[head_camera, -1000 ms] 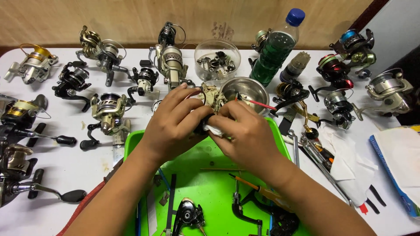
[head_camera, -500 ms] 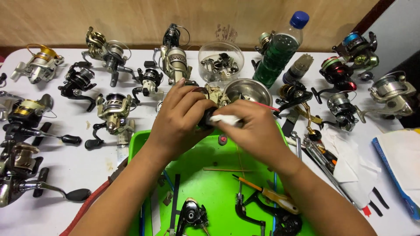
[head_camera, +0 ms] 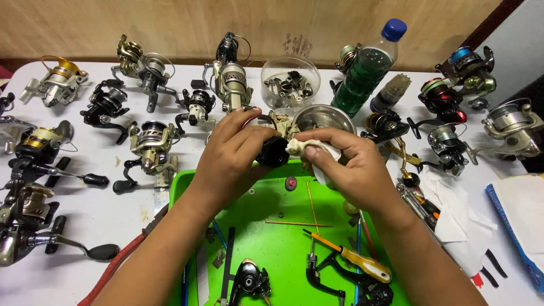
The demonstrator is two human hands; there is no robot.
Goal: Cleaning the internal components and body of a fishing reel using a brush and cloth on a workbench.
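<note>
1. Head view: my left hand (head_camera: pixel 235 156) grips a black reel part (head_camera: pixel 273 152), fingers curled closed around it, thumb on top. It sits above the far edge of the green tray (head_camera: pixel 266 238).
2. My right hand (head_camera: pixel 345 164) is closed on a wad of white cloth (head_camera: pixel 309 148), pinched between thumb and fingers and pressed against the part's right side.
3. Judgement: to wipe well, hold the part steady in the left hand, turn it a little at a time, and work a clean fold of cloth into the recesses. Stay over the tray so anything loose drops in.
4. Part: dark, rounded, slightly glossy. Cloth: soft, crumpled, off-white, looks soiled.
5. Tray: smooth bright plastic, holding a yellow-handled screwdriver (head_camera: pixel 354 258), thin sticks, small washers and a black reel body (head_camera: pixel 249 280).
6. Just behind my hands: a shiny steel bowl (head_camera: pixel 323 116) and a clear tub (head_camera: pixel 290 79) of small metal parts.
7. Around the white table (head_camera: pixel 85 238): many spinning reels, metal and black, plus a green bottle (head_camera: pixel 365 73) with a blue cap.
</note>
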